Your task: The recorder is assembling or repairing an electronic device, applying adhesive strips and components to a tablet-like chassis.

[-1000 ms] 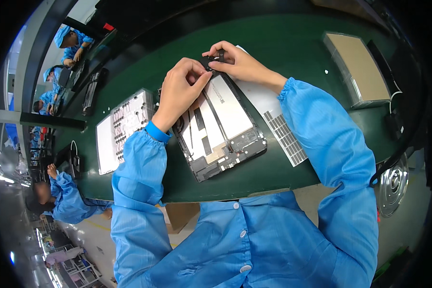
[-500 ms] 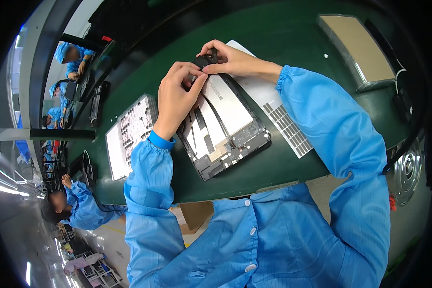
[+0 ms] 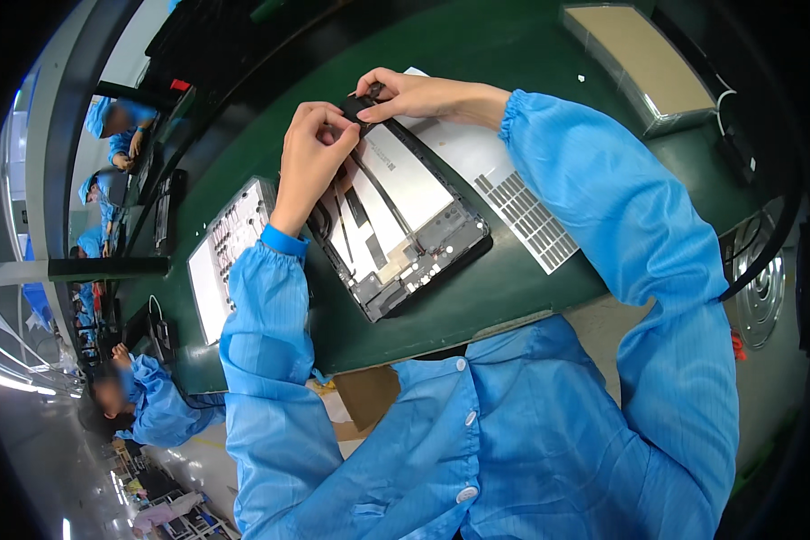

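Observation:
An opened tablet (image 3: 411,184) lies at a slant on the green table, its silvery battery area, dark flat cables and small circuit parts exposed. At its far end, my right hand (image 3: 423,97) has thumb and fingers closed on a small black part (image 3: 357,108). Beside it my left hand (image 3: 308,166) is in a pinch, thumb and index fingertips together against the same corner. Whatever the left fingertips hold is hidden. A white sheet with a grid of grey labels (image 3: 525,216) lies right of the tablet, partly under my right forearm.
Left of the tablet sits a clear tray of small dark parts (image 3: 247,216) beside a white sheet (image 3: 205,288). A plastic-wrapped tan box (image 3: 643,63) stands far right, near a dark cable. Several people in blue work along the left side.
The whole view has shifted a little, so the table and tablet appear farther left and higher. Both hands stay at the tablet's far end, their fingers only slightly moved.

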